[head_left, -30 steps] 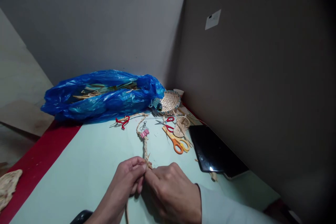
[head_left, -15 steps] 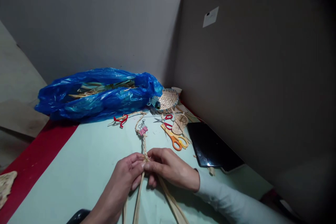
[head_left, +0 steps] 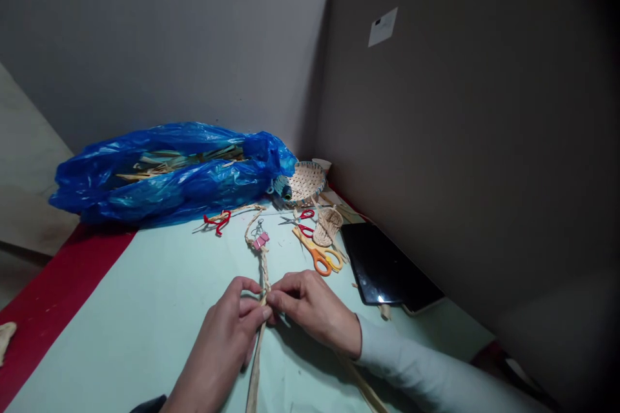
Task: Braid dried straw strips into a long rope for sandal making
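Note:
A pale braid (head_left: 264, 269) of flat plant strips runs away from me, its far part passing a pink binder clip (head_left: 261, 241). At its near end my left hand (head_left: 236, 321) pinches the strands between thumb and fingers. Close against it, my right hand (head_left: 310, 310) is closed on the same spot, thumb and forefinger together. One loose strip (head_left: 256, 361) hangs toward me below the left hand. Another strip (head_left: 363, 384) slants out to the lower right from under my right wrist. The fingers cover the exact crossing of the strands.
A blue plastic bag (head_left: 169, 190) of dried strips lies at the back left. Beyond the braid are a woven basket (head_left: 310, 182), red-handled scissors (head_left: 306, 222), orange-handled scissors (head_left: 322, 261) and a small woven piece (head_left: 327, 226). A black tablet (head_left: 387, 268) lies at right by the dark panel.
My left forefinger has lifted and spread from the thumb at the braid's end. A strip has swung further right beneath my right wrist. The view has shifted slightly.

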`<move>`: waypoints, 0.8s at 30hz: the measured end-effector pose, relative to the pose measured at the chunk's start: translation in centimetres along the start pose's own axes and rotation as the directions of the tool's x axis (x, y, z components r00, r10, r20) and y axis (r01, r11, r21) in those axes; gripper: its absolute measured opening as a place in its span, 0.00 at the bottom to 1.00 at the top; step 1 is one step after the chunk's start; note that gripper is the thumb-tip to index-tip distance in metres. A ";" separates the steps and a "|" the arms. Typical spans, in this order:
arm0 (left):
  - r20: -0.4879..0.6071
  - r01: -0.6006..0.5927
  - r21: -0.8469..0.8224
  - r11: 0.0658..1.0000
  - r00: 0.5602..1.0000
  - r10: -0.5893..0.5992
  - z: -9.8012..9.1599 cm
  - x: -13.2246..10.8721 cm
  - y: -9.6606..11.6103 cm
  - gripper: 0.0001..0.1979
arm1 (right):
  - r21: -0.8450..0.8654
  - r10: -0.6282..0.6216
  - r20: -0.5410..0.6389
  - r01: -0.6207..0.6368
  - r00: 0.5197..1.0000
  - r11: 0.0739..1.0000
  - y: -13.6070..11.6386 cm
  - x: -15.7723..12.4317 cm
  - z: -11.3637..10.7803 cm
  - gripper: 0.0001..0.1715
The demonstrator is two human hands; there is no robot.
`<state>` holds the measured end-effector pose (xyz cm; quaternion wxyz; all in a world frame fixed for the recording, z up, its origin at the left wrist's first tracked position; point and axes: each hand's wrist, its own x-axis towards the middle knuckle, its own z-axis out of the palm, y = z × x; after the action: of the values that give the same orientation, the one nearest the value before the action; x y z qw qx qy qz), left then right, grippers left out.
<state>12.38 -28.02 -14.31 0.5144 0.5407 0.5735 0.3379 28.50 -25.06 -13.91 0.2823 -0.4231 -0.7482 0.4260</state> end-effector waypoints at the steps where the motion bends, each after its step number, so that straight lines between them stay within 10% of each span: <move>1: -0.011 -0.003 0.046 0.999 1.000 0.003 -0.1 -0.1 0.1 0.12 | 0.008 0.008 0.002 -0.008 1.000 1.000 -0.1 -0.1 0.1 0.19; 15: -0.032 -0.194 0.646 0.738 0.959 0.280 -0.7 -0.9 1.2 0.15 | -0.166 -0.095 -0.092 0.078 0.991 0.983 -0.1 -0.3 0.4 0.14; 24: 0.130 -0.444 0.850 0.282 0.697 0.706 1.0 -1.3 -1.1 0.10 | 0.301 0.052 0.010 -0.053 0.999 0.952 0.4 -0.1 1.0 0.14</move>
<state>12.92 -29.62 -15.28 -0.0534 0.8338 0.4865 0.2554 27.94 -25.44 -14.71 0.3313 -0.3943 -0.6634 0.5428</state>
